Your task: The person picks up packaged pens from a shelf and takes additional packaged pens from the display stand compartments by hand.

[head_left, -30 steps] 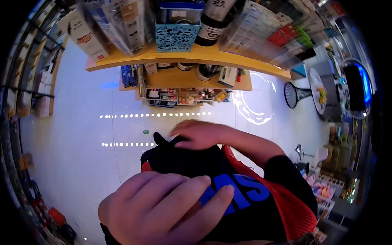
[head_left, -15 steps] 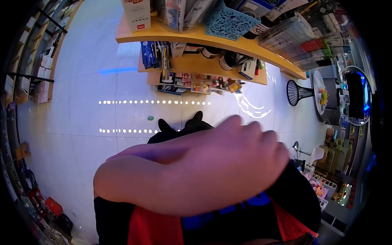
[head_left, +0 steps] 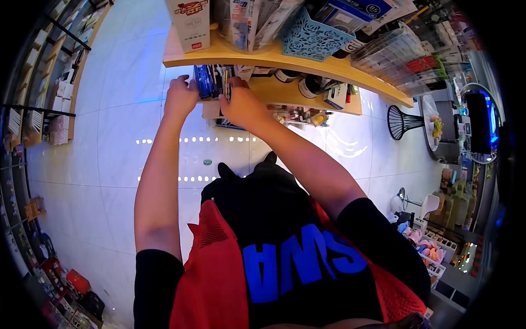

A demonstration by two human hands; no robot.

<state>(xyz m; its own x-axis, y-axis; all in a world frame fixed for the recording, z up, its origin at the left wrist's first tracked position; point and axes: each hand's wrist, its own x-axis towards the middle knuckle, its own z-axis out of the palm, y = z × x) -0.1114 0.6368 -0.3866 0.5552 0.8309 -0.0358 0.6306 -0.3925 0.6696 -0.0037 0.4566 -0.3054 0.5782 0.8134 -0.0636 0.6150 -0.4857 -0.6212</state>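
Both of my arms reach forward to the second shelf, where blue packages (head_left: pixel 204 81) stand upright at its left end. My left hand (head_left: pixel 182 97) is beside the left side of these packages, with its fingers bent and apart. On the other side, my right hand (head_left: pixel 241 102) is at the dark and yellow slim packs (head_left: pixel 222 78) next to the blue ones. Its fingertips are partly hidden, and I cannot make out whether they grip a pack.
Above the hands juts the upper wooden shelf (head_left: pixel 263 57), with a white box (head_left: pixel 190 24) and a light-blue basket (head_left: pixel 316 37). Lower goods (head_left: pixel 298 116) sit underneath. A black wire-base table (head_left: pixel 404 122) stands at the right. A small green object (head_left: pixel 207 162) lies on the floor.
My left arm, which crossed in front of my chest, has stretched forward to the left end of the shelf. My right hand has also moved forward to the packs. The shelves have shifted right in view.
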